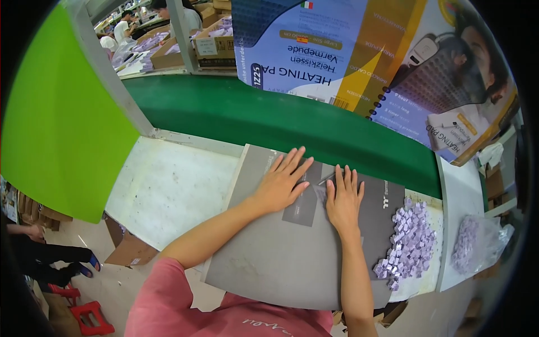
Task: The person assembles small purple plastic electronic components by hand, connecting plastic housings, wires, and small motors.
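Note:
A large grey flattened cardboard sheet (264,247) lies on the bench in front of me, its right part darker. My left hand (283,182) rests flat on its far half, fingers spread over the edge of a dark rectangular panel (298,213). Just right of it, my right hand (345,199) lies palm down with fingers stretched forward. Between the hands is a thin grey rod-like tool (325,178), close to my right fingertips; its far end is partly hidden. A small translucent patch (320,194) shows beside my right thumb.
Many small lilac blocks (412,241) are heaped by the sheet's right edge. A plastic bag (483,244) of lilac pieces sits further right. Beyond the bench run a green conveyor belt (269,121) and a hanging printed box sheet (337,50). A lime-green panel (62,118) stands left.

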The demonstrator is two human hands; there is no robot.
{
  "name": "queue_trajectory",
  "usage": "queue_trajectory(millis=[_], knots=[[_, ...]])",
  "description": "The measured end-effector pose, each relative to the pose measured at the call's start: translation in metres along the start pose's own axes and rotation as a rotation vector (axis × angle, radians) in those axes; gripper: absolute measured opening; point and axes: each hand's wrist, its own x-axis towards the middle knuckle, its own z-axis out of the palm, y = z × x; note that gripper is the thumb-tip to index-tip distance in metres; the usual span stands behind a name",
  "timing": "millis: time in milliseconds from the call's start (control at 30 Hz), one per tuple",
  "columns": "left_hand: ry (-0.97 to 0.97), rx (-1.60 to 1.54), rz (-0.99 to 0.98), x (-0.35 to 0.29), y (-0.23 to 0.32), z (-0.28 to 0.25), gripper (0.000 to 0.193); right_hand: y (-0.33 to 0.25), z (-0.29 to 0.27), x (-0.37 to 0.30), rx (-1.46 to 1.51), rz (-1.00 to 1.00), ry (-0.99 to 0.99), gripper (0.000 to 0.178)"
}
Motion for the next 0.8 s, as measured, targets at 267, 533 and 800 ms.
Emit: queue_trajectory(millis=[267, 533, 800], knots=[[-0.162, 0.001, 0.081, -0.001, -0.002, 0.006, 0.055, 0.003, 0.004, 0.001, 0.003, -0.019, 0.029, 0.05], [-0.083, -0.007, 0.063, 0.006, 0.009, -0.002, 0.059, 0.005, 0.013, -0.001, -0.022, -0.013, 0.119, 0.052], [-0.132, 0.017, 0.052, 0.002, 0.006, -0.007, 0.053, -0.006, -0.008, 0.011, 1.248, 0.191, 0.027, 0.061]])
